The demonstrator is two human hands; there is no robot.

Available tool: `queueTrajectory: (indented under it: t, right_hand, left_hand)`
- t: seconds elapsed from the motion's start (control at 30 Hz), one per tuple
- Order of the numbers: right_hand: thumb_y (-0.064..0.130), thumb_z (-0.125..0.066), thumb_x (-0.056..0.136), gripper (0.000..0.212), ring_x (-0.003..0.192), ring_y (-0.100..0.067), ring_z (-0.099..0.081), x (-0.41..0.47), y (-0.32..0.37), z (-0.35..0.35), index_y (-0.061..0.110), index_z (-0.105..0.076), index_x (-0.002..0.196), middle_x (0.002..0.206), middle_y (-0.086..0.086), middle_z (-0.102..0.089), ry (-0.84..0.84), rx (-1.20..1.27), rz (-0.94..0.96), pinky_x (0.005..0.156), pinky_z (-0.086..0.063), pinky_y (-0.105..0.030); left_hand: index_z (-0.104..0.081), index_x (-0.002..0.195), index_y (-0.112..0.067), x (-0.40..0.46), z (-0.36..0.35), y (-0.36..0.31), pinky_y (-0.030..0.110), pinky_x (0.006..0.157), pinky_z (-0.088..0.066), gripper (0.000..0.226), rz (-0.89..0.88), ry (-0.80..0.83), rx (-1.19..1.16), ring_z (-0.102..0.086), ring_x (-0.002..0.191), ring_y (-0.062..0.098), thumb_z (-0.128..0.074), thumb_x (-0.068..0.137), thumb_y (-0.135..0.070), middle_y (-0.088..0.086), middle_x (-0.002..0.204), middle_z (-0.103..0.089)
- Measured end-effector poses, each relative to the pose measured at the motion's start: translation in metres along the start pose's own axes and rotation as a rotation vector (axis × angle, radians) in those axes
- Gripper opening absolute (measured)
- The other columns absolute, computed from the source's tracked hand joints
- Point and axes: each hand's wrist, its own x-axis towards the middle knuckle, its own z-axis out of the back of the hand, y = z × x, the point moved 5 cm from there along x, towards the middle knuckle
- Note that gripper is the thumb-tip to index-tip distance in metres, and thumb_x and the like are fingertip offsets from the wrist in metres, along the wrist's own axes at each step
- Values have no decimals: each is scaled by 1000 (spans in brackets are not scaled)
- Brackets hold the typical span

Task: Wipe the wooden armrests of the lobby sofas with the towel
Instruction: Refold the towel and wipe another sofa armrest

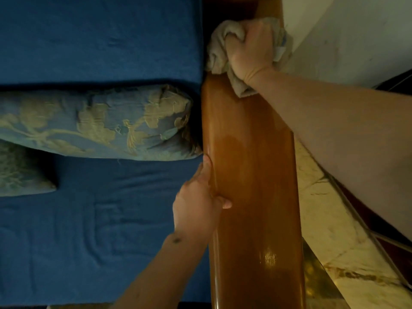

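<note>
A glossy brown wooden armrest (252, 170) runs from the bottom of the head view up to the top, right of the blue sofa seat. My right hand (249, 50) is closed on a bunched beige towel (219, 50) and presses it onto the far part of the armrest. My left hand (198, 197) holds the armrest's left edge midway along, thumb lying on the top surface and fingers wrapped down the inner side. A damp-looking patch shows on the wood between my two hands.
The blue sofa cushion (100, 230) fills the left. A blue and gold patterned pillow (95, 123) lies against the armrest, and a second pillow (20, 172) lies at the far left. A pale wall (356, 36) and a marble ledge (330, 215) border the right.
</note>
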Motion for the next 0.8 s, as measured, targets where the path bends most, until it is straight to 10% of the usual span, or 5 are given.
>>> queueTrajectory:
  t: [0.13,0.23,0.4,0.57,0.8]
  right_hand:
    - [17,-52,86,37,56,-7,-44,-11,-2,-2,34,-32,60,58,17,-36,-61,163,-43,58,-33,-22]
    - [15,-48,88,33,50,4,-41,-41,-8,3,28,-29,64,59,13,-31,-82,221,-85,58,-29,-13]
    - [10,-50,84,37,54,-9,-38,-137,0,19,27,-34,56,54,5,-36,-69,44,-93,54,-31,-36]
    - [12,-50,79,20,63,-37,-61,-257,-6,39,10,-58,60,63,-25,-62,-21,-65,-117,60,-48,-50]
    - [8,-51,75,24,59,-15,-50,-422,15,49,27,-49,61,63,7,-51,5,-63,-58,65,-38,-22]
  left_hand:
    - [-14,158,-43,3,0,7,40,80,-62,115,43,13,-87,-70,81,11,-89,71,-32,-13,93,-72]
    - [-17,158,-43,3,-6,13,42,87,-61,116,39,-5,-200,-71,94,17,-92,69,-30,-3,116,-72]
    - [-31,157,-31,-2,-10,16,29,102,-42,98,-67,-141,-187,-49,132,24,-87,77,-33,6,148,-47]
    - [-62,136,-24,-65,-33,42,-6,70,-30,41,-163,-232,-232,-50,88,5,-64,95,-23,-1,111,-48]
    - [-60,124,-33,-226,-124,119,32,80,-48,47,250,-226,-534,-57,86,9,-47,90,-4,-2,107,-58]
